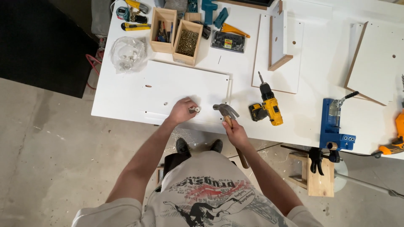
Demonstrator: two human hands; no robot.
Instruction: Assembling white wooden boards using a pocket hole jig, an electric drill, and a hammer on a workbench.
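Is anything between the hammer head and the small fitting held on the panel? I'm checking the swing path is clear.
Nothing visible. The hammer in the right hand sits just right of the small fitting, which the left hand pinches on the white panel; only bare panel lies between.

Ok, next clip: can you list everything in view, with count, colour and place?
white table: one, white, fills upper frame
flat panel: one, white, near edge under the hands
small fitting: one, pale, pinched on that panel
hammer: one, steel head, wooden handle, beside the fitting
cordless drill: one, yellow and black, right of the panel
pocket-hole jig: one, blue, right edge
wooden boxes: two, pale wood, top centre, one full of screws
plastic bag: one, clear, left of the boxes
loose boards: several, white, upper right
utility knife: one, yellow, top left
left hand: holds the fitting
right hand: grips the hammer handle
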